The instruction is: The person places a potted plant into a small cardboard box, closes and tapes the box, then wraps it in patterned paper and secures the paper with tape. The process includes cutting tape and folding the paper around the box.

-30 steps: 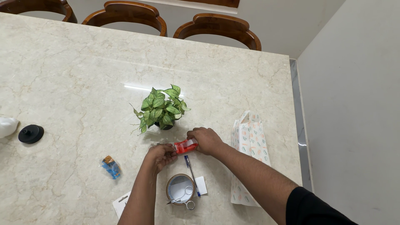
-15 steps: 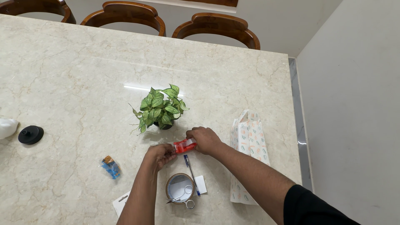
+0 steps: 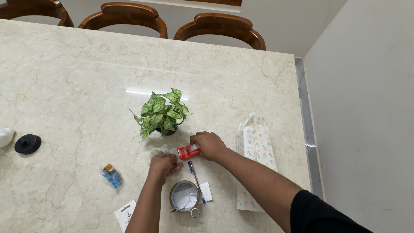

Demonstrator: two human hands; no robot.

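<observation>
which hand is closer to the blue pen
Left, narrowly. The left hand sits just left of the blue pen, level with its upper end. The right hand, gripping the red tape dispenser, is beyond its tip.

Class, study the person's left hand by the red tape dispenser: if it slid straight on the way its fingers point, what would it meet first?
The left hand points up and right across the table. Most likely it would meet the red tape dispenser held in the right hand first, though depth is hard to judge from above.
</observation>
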